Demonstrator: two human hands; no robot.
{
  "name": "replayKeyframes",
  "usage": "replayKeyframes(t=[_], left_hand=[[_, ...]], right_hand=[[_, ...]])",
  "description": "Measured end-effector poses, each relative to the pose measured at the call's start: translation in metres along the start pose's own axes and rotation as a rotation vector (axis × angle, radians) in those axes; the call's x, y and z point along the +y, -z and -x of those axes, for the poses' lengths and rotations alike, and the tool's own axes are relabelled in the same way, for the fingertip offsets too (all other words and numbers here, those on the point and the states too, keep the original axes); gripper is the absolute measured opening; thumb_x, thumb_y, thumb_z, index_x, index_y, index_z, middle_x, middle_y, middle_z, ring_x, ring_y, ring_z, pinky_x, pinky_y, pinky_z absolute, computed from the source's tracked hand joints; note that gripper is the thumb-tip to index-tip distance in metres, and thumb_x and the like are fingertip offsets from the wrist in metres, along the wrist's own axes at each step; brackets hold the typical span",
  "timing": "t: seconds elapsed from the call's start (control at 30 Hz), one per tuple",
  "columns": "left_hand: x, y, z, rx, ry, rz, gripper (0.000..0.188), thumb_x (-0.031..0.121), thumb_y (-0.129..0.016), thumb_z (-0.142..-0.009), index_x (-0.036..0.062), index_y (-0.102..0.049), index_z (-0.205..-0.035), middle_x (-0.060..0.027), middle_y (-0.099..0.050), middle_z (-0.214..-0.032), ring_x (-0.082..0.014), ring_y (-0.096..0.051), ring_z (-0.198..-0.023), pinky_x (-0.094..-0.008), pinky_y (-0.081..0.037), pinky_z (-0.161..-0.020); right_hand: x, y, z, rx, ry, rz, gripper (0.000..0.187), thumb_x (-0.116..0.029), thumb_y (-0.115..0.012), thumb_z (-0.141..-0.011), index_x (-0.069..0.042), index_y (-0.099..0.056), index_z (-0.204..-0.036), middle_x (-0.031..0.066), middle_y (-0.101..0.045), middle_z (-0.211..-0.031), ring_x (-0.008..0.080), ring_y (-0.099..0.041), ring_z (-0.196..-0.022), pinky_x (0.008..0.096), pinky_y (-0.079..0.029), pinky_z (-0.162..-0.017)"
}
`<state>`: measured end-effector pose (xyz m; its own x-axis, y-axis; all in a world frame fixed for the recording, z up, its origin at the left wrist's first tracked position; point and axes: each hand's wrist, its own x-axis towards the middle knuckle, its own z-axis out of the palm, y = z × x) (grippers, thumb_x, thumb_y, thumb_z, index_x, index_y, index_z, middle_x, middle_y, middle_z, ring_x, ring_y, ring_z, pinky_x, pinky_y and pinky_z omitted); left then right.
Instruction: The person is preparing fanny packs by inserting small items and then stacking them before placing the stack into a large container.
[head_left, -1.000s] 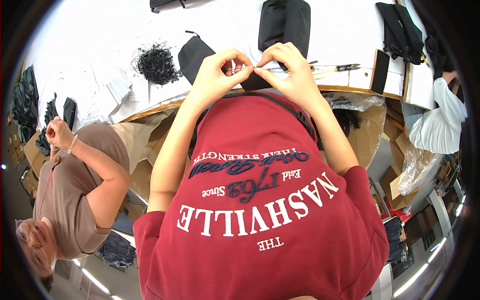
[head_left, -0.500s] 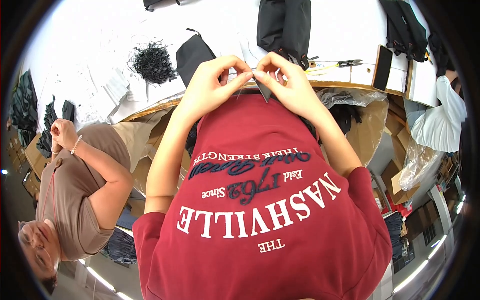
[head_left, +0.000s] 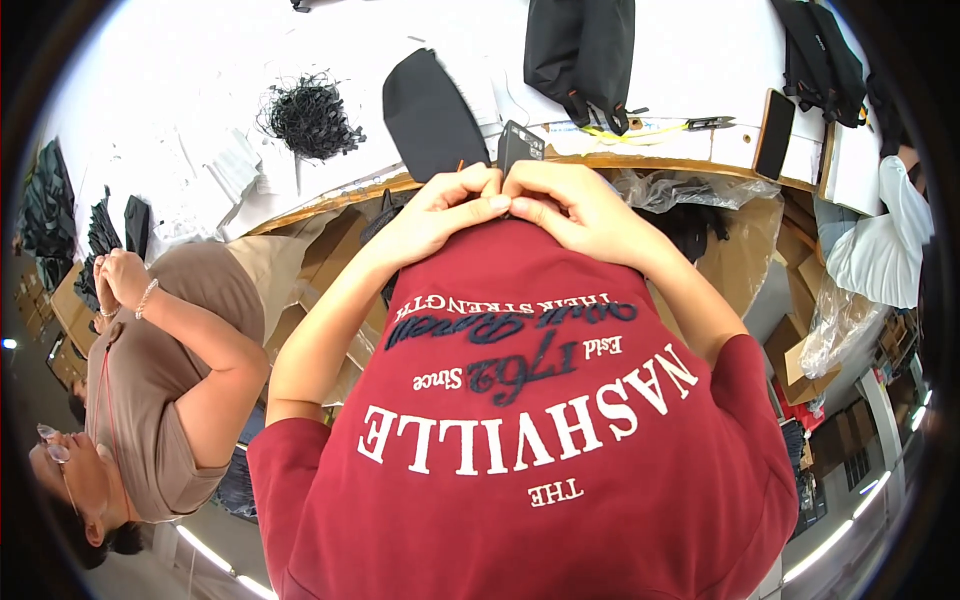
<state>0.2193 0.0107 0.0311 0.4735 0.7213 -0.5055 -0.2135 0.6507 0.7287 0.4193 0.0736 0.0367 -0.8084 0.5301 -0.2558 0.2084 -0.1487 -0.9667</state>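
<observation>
- At the near edge of the white worktable (head_left: 690,60), the left hand (head_left: 440,217) and right hand (head_left: 573,206) meet, fingertips together and fingers curled; what lies between them is hidden, so I cannot tell whether either is clamped on anything.
- Just beyond the fingers, the dark tag (head_left: 521,143) stands between the hands, its lower end hidden. The black pouch (head_left: 435,115) lies to its left.
- The step in hand seems to be fine fingertip work beside the tag; the next move would likely call for a steady pinch and a clear view of that lower end.
- Writing: the tag bears pale print, too small to read. The red shirt (head_left: 520,375) carries pale block letters and dark script, upside down. At far right, the black bag (head_left: 825,65) has a small pale mark.
</observation>
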Motion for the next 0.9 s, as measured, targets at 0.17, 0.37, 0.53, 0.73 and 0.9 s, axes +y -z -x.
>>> replayKeyframes(t=[0.17, 0.37, 0.53, 0.73, 0.9], left_hand=[[-0.014, 0.007, 0.003, -0.046, 0.051, 0.215, 0.034, 0.023, -0.057, -0.093, 0.0080, -0.039, -0.068, 0.0046, -0.037, -0.074, -0.0048, -0.035, -0.070, -0.0219, -0.030, -0.066], [-0.014, 0.006, 0.001, -0.006, -0.073, 0.441, 0.032, 0.023, -0.057, -0.092, 0.0081, -0.042, -0.067, 0.0020, -0.040, -0.072, -0.0083, -0.037, -0.069, -0.0227, -0.030, -0.065], [-0.021, 0.012, 0.000, 0.018, -0.088, 0.390, 0.034, 0.030, -0.057, -0.091, 0.0083, -0.043, -0.068, 0.0001, -0.046, -0.072, -0.0103, -0.040, -0.071, -0.0241, -0.033, -0.069], [-0.009, 0.006, 0.005, -0.021, -0.007, 0.060, 0.032, 0.029, -0.051, -0.096, 0.0077, -0.043, -0.073, 0.0032, -0.039, -0.076, -0.0065, -0.037, -0.075, -0.0227, -0.033, -0.073], [0.024, 0.012, 0.005, -0.085, -0.317, -0.696, 0.022, 0.022, -0.058, -0.090, 0.0044, -0.049, -0.080, -0.0059, -0.047, -0.084, -0.0221, -0.042, -0.090, -0.0305, -0.033, -0.087]], right_hand=[[0.003, 0.000, 0.002, -0.075, -0.165, -0.245, 0.014, -0.011, -0.053, -0.092, 0.000, -0.049, -0.085, 0.0002, -0.047, -0.074, 0.0082, -0.044, -0.070, 0.0248, -0.039, -0.065], [0.020, -0.003, -0.005, -0.074, -0.186, -0.504, 0.013, -0.012, -0.052, -0.094, -0.002, -0.049, -0.088, -0.0019, -0.045, -0.082, 0.0061, -0.042, -0.077, 0.0209, -0.037, -0.071], [0.018, -0.004, -0.005, -0.081, -0.145, -0.400, 0.015, -0.014, -0.054, -0.094, -0.003, -0.048, -0.087, -0.0024, -0.044, -0.076, 0.0052, -0.041, -0.073, 0.0220, -0.037, -0.067], [-0.011, -0.001, -0.008, -0.145, 0.007, 0.093, 0.019, -0.021, -0.051, -0.093, -0.002, -0.051, -0.096, 0.0136, -0.057, -0.083, 0.0291, -0.056, -0.074, 0.0380, -0.043, -0.068], [-0.013, 0.010, -0.009, -0.162, -0.082, 0.115, 0.017, -0.019, -0.057, -0.089, -0.003, -0.053, -0.090, 0.0121, -0.057, -0.078, 0.0261, -0.055, -0.069, 0.0359, -0.043, -0.064]])
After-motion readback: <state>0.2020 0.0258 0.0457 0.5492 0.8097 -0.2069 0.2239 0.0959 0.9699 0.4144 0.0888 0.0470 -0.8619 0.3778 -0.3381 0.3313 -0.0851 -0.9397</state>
